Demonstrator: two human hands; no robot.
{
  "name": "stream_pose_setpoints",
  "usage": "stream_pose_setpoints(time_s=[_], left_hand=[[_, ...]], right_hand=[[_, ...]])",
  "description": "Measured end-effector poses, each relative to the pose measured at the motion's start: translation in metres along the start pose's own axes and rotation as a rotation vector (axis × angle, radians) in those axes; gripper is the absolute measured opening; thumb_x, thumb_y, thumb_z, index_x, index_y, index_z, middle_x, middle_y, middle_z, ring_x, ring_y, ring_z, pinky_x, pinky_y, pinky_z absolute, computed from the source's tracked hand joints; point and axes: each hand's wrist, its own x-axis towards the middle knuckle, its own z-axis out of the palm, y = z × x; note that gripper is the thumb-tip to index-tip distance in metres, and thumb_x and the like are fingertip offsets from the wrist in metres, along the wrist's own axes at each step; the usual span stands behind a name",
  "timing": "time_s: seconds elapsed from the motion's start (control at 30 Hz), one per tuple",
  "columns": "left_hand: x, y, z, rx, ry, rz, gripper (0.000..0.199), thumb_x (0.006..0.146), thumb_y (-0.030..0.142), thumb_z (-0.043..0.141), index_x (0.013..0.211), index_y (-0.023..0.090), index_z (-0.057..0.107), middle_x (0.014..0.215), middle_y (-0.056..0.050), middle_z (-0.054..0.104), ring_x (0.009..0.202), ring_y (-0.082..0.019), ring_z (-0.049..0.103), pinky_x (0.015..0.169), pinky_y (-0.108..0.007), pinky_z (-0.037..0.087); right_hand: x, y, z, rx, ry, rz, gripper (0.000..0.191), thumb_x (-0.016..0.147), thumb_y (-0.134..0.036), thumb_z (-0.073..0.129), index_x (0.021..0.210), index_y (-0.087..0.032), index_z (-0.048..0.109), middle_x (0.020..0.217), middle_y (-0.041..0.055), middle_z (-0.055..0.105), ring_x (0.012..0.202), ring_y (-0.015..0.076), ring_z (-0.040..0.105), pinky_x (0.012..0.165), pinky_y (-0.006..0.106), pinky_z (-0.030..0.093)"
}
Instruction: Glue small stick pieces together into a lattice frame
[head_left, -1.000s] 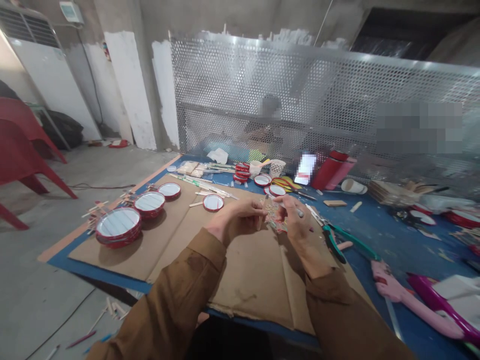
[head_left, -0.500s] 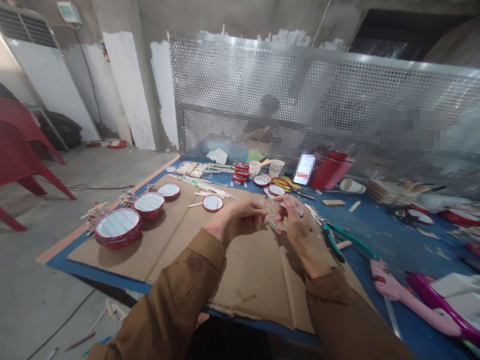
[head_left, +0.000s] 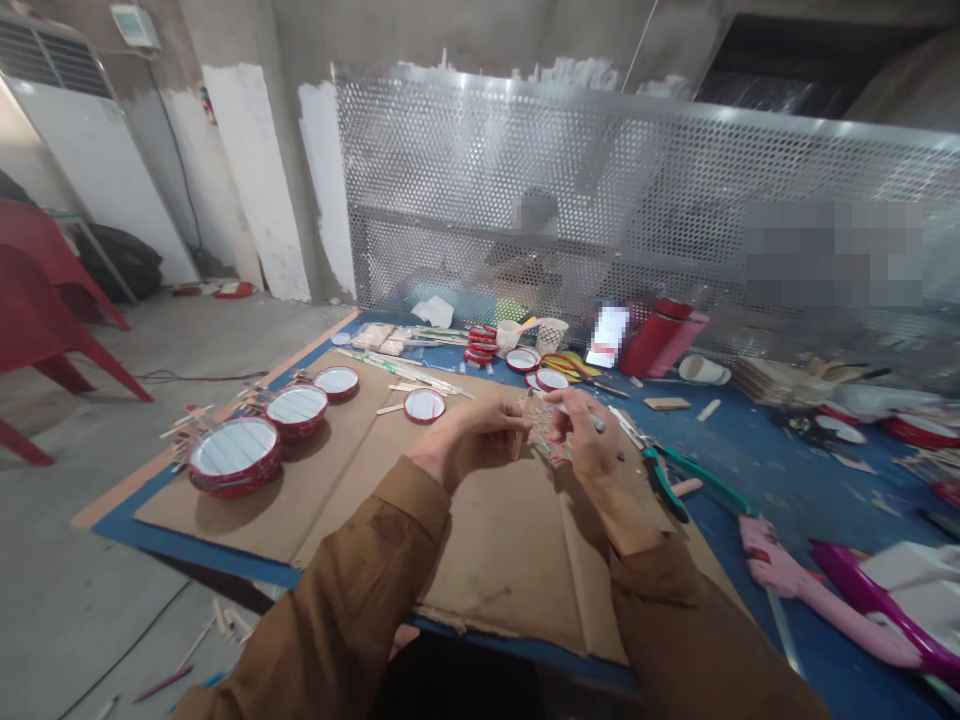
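My left hand (head_left: 487, 422) pinches a flat wooden craft stick (head_left: 521, 430), held nearly upright above the cardboard sheet (head_left: 495, 530). Close by on the right, my right hand (head_left: 585, 430) is closed around a slim, whitish, pen-like thing (head_left: 598, 424); its rounded end shows past the fingers, and the rest is mostly hidden. Thin coloured pieces (head_left: 556, 450), too small to name, lie scattered below and between both hands. Left of my left hand is a round red-rimmed lid-like piece (head_left: 424, 405) with a pale face, beside loose sticks (head_left: 390, 409).
Stacked red-rimmed round pieces (head_left: 234, 452) line the cardboard's left side. Teal-handled pliers (head_left: 664, 485), a pink glue gun (head_left: 810, 590) and a purple item (head_left: 877, 590) lie right. Behind stand paper cups (head_left: 552, 335), a phone (head_left: 609, 335), a red bottle (head_left: 657, 338) and a perforated metal panel (head_left: 480, 150).
The fingers of my right hand have shifted slightly near the top of the craft stick. My left hand keeps its hold, and the table things stay put.
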Motion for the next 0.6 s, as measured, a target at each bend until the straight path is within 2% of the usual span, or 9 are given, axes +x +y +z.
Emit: stream_pose_setpoints(time_s=[0.3,0.6], left_hand=[[-0.0036,0.0063,0.0013,-0.018,-0.031,-0.014,0.039,0.084,0.051,0.064,0.077,0.013,0.062,0.062,-0.004,0.064,0.056,-0.012,0.057,0.061,-0.026,0.046],[0.0026,-0.0030,-0.0013,0.007,-0.046,0.024,0.042,0.085,0.054,0.062,0.080,0.013,0.062,0.063,-0.004,0.064,0.055,-0.012,0.057,0.059,-0.025,0.046]], right_hand=[[-0.0009,-0.0011,-0.0009,-0.020,-0.022,-0.009,0.036,0.086,-0.054,0.050,0.072,-0.023,0.064,0.051,-0.0031,0.048,0.045,0.0133,0.044,0.044,0.026,0.034],[0.0003,0.0026,-0.0018,-0.039,-0.037,-0.038,0.034,0.086,-0.051,0.049,0.074,-0.023,0.065,0.052,-0.0029,0.048,0.047,0.0136,0.044,0.046,0.027,0.035]])
